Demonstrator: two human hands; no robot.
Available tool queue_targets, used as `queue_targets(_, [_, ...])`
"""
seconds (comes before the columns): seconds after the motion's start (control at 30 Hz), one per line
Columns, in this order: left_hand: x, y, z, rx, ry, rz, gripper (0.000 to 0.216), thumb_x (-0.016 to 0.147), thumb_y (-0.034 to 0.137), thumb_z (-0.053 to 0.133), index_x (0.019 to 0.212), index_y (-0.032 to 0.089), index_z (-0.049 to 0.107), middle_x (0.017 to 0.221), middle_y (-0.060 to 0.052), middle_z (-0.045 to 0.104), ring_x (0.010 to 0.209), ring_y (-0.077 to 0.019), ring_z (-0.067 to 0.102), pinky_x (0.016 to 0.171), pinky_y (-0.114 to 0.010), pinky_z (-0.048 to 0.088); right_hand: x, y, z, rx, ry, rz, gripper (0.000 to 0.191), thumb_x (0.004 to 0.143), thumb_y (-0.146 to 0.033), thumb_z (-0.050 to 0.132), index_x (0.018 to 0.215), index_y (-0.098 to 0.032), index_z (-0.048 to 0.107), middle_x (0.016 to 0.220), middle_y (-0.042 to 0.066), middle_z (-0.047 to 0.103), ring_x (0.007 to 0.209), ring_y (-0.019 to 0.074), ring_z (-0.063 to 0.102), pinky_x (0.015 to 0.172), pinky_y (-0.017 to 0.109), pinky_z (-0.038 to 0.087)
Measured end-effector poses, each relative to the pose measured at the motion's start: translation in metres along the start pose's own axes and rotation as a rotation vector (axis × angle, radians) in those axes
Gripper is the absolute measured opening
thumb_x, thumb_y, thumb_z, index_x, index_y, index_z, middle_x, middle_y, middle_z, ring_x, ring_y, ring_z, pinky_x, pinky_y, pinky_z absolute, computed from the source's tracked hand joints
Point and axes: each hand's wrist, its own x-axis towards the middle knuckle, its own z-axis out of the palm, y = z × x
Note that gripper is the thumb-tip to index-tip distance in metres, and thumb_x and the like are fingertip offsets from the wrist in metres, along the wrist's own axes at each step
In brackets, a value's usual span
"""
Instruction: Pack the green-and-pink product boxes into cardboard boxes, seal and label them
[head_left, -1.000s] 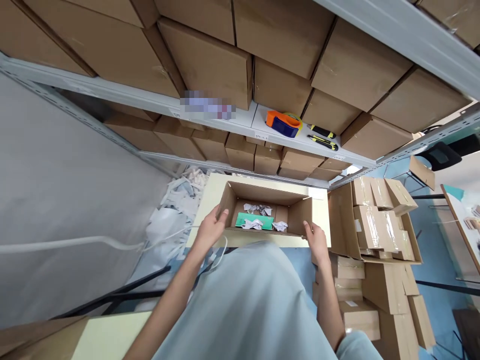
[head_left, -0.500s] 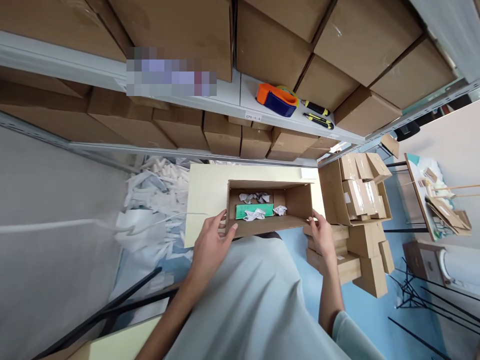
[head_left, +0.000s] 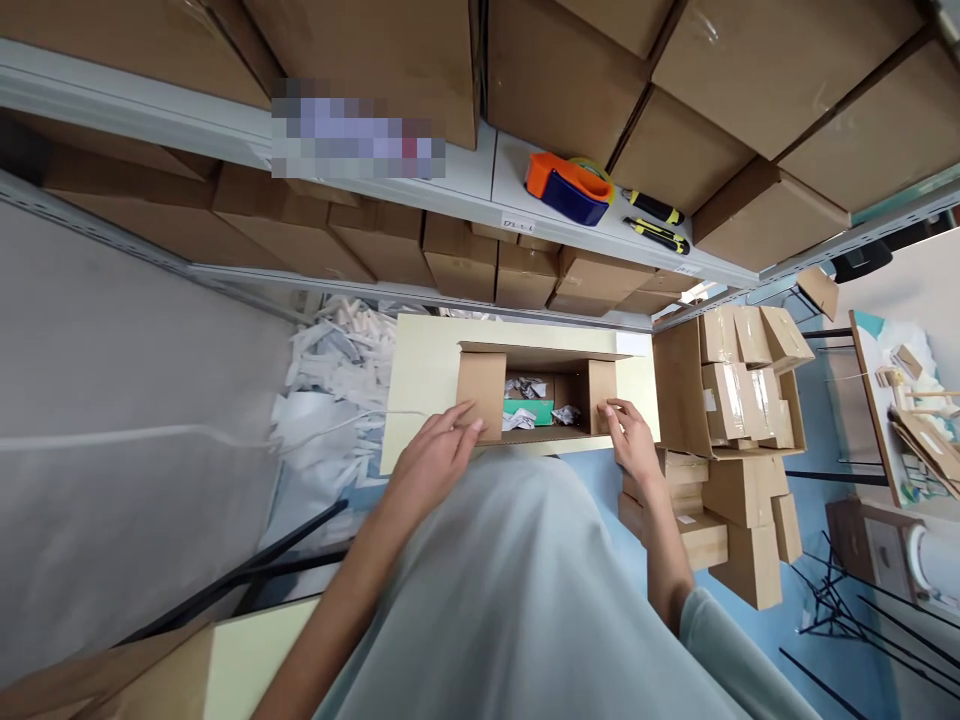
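Note:
An open cardboard box [head_left: 536, 360] stands on a pale yellow table [head_left: 421, 372] below me. Inside lie a green flat item [head_left: 529, 411] and crumpled white paper [head_left: 525, 388]. My left hand [head_left: 433, 458] rests with outstretched fingers on the box's left side flap [head_left: 481, 394], which is folded inward. My right hand [head_left: 630, 438] presses its fingertips on the right side flap [head_left: 602, 395], also folded inward. Neither hand grips anything. My light blue shirt hides the near edge of the box.
A metal shelf [head_left: 480, 195] with brown cartons runs above; an orange and blue tape dispenser [head_left: 564, 188] and two yellow-black utility knives [head_left: 658, 222] lie on it. Small taped boxes [head_left: 739, 400] are stacked at right. Shredded white paper [head_left: 334, 360] is piled at left.
Both hands have moved from the box's outer sides onto the two side flaps, which have swung inward over the opening. The view shifted slightly.

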Motion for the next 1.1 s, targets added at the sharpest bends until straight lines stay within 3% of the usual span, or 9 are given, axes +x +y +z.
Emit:
queue_targets(0.13, [0.02, -0.005, 0.013, 0.038, 0.068, 0.0, 0.062, 0.114, 0.055, 0.033, 0.093, 0.026, 0.084, 0.137, -0.009, 0.075, 0.122, -0.032, 0.068, 0.11, -0.047, 0.056, 0.02, 0.011, 0.011, -0.116, -0.008, -0.028, 0.061, 0.12, -0.057, 0.032, 0.101, -0.027, 0.082, 0.122, 0.011, 0.075, 0.106, 0.0281, 0.073, 0.087, 0.041, 0.056])
queue_targets(0.23, [0.04, -0.008, 0.03, 0.085, 0.232, -0.03, 0.052, 0.113, 0.056, 0.04, 0.111, 0.022, 0.08, 0.113, -0.015, 0.074, 0.112, -0.0346, 0.068, 0.107, -0.05, 0.056, 0.035, 0.026, 0.034, -0.226, 0.085, -0.052, 0.061, 0.119, -0.056, 0.035, 0.083, -0.025, 0.073, 0.095, 0.011, 0.071, 0.091, 0.0274, 0.067, 0.086, 0.041, 0.053])
queue_targets(0.3, [0.054, -0.011, 0.043, 0.095, 0.374, -0.059, 0.059, 0.111, 0.062, 0.046, 0.136, 0.014, 0.07, 0.123, -0.022, 0.071, 0.12, -0.0385, 0.067, 0.113, -0.056, 0.053, 0.044, 0.034, 0.051, -0.238, 0.224, -0.056, 0.058, 0.119, -0.056, 0.037, 0.082, -0.024, 0.068, 0.088, 0.01, 0.068, 0.086, 0.0266, 0.064, 0.087, 0.042, 0.053])
queue_targets(0.47, [0.075, -0.021, 0.056, 0.086, 0.5, 0.047, 0.111, 0.099, 0.076, 0.064, 0.171, 0.001, 0.025, 0.173, -0.041, 0.031, 0.164, -0.048, 0.037, 0.131, -0.063, 0.034, 0.055, 0.044, 0.072, -0.101, 0.523, -0.111, 0.056, 0.115, -0.062, 0.048, 0.142, -0.014, 0.059, 0.134, 0.024, 0.068, 0.127, 0.0345, 0.063, 0.11, 0.054, 0.055])
queue_targets(0.63, [0.07, -0.019, 0.046, 0.139, 0.431, 0.107, 0.083, 0.101, 0.066, 0.069, 0.163, 0.015, 0.049, 0.166, -0.03, 0.048, 0.165, -0.0441, 0.036, 0.135, -0.064, 0.028, 0.058, 0.044, 0.068, -0.015, 0.389, -0.122, 0.083, 0.114, -0.061, 0.048, 0.176, -0.016, 0.018, 0.175, 0.03, 0.034, 0.167, 0.0405, 0.032, 0.13, 0.069, 0.039])
queue_targets(0.77, [0.055, -0.009, 0.042, 0.125, 0.362, 0.039, 0.043, 0.106, 0.055, 0.062, 0.136, 0.025, 0.074, 0.142, -0.019, 0.067, 0.153, -0.038, 0.051, 0.131, -0.059, 0.037, 0.06, 0.044, 0.062, 0.101, 0.292, -0.103, 0.057, 0.113, -0.051, 0.05, 0.163, -0.024, 0.049, 0.175, 0.023, 0.039, 0.167, 0.0393, 0.033, 0.132, 0.072, 0.035])
queue_targets(0.93, [0.047, -0.001, 0.045, 0.034, 0.388, -0.056, 0.032, 0.108, 0.047, 0.057, 0.111, 0.026, 0.082, 0.121, -0.014, 0.072, 0.135, -0.0339, 0.062, 0.124, -0.06, 0.045, 0.054, 0.051, 0.049, 0.126, 0.126, -0.182, 0.042, 0.106, -0.047, 0.065, 0.142, -0.028, 0.07, 0.162, 0.017, 0.059, 0.157, 0.0369, 0.047, 0.132, 0.07, 0.039])
queue_targets(1.0, [0.051, -0.002, 0.047, 0.005, 0.399, -0.092, 0.032, 0.107, 0.049, 0.059, 0.11, 0.025, 0.081, 0.126, -0.015, 0.071, 0.136, -0.0339, 0.061, 0.125, -0.06, 0.045, 0.05, 0.055, 0.043, 0.111, 0.091, -0.221, 0.044, 0.105, -0.05, 0.066, 0.143, -0.029, 0.071, 0.165, 0.013, 0.059, 0.16, 0.0345, 0.045, 0.133, 0.065, 0.04])
queue_targets(1.1, [0.062, -0.011, 0.05, -0.078, 0.396, -0.122, 0.05, 0.103, 0.053, 0.065, 0.142, 0.021, 0.071, 0.165, -0.021, 0.051, 0.157, -0.0371, 0.048, 0.132, -0.059, 0.039, 0.049, 0.057, 0.041, 0.158, 0.132, -0.171, 0.037, 0.111, -0.05, 0.055, 0.134, -0.028, 0.074, 0.167, 0.014, 0.057, 0.157, 0.0313, 0.049, 0.13, 0.059, 0.044])
